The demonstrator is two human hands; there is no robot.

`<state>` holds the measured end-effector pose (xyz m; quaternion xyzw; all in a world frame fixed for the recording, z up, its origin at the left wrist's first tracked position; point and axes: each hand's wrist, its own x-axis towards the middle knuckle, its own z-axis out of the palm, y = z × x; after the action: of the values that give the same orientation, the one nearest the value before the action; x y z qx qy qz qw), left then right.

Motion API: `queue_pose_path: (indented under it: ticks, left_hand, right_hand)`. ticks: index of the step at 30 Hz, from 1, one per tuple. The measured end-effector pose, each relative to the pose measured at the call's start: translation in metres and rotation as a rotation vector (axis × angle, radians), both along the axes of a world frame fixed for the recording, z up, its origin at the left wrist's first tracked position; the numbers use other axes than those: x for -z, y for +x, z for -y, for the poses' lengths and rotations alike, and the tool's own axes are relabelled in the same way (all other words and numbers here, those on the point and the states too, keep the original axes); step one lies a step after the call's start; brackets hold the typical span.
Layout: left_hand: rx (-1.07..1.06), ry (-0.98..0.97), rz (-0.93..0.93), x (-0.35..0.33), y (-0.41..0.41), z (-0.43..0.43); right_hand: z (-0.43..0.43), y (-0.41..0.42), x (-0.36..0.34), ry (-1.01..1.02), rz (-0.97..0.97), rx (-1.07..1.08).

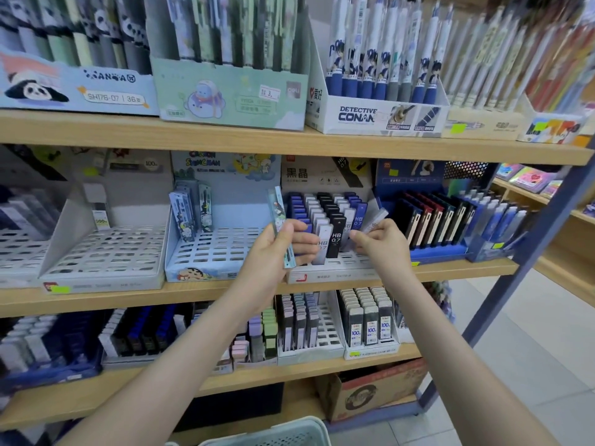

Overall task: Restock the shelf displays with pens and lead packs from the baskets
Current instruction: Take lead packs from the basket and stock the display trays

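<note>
Light wooden shelves (289, 140) in a stationery shop carry cardboard display boxes of pens and lead packs. On the middle shelf, the left hand (277, 249) grips a flat pale-blue cartoon-printed lead pack (277, 206) upright, fingers curled round it, in front of the white slotted tray of HB 0.7 lead cases (322, 275). The right hand (383, 246) pinches a slim translucent grey lead case (376, 218), tilted, at that tray's right edge. A white mesh plastic basket (273, 432) sits at the bottom edge.
</note>
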<state>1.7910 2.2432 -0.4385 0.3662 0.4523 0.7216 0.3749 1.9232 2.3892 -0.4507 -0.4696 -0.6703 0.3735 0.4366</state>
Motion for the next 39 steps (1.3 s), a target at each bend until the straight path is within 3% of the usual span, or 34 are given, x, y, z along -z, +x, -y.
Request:
queue_pose_path:
  ticks: [8, 22, 27, 29, 31, 34, 37, 39]
  left_hand:
    - [-0.012, 0.001, 0.009, 0.001, -0.002, -0.001]
    - [0.005, -0.029, 0.002, 0.003, -0.007, 0.001]
    - [0.04, -0.074, -0.043, 0.005, -0.009, 0.003]
    - [0.064, -0.094, -0.117, 0.004, -0.009, 0.007]
    - [0.081, -0.135, -0.24, 0.003, -0.01, 0.013]
    - [0.14, -0.177, -0.454, -0.001, -0.013, 0.023]
    - [0.245, -0.167, -0.526, -0.006, -0.022, 0.039]
    - [0.282, -0.192, -0.567, -0.01, -0.035, 0.051]
  right_hand:
    - [0.014, -0.007, 0.003, 0.35, 0.138, -0.102]
    - [0.007, -0.007, 0.016, 0.404, 0.309, -0.18]
    - [0.006, 0.003, 0.014, 0.578, 0.373, -0.153]
    - [0.012, 0.007, 0.009, 0.709, 0.347, -0.083]
    - [0.027, 0.006, -0.002, 0.759, 0.202, -0.034]
    - [0.071, -0.006, -0.023, 0.665, 0.002, -0.192]
    - [0.113, -0.03, -0.033, 0.473, 0.034, -0.472]
    - [0.125, -0.047, -0.035, 0.394, -0.025, -0.54]
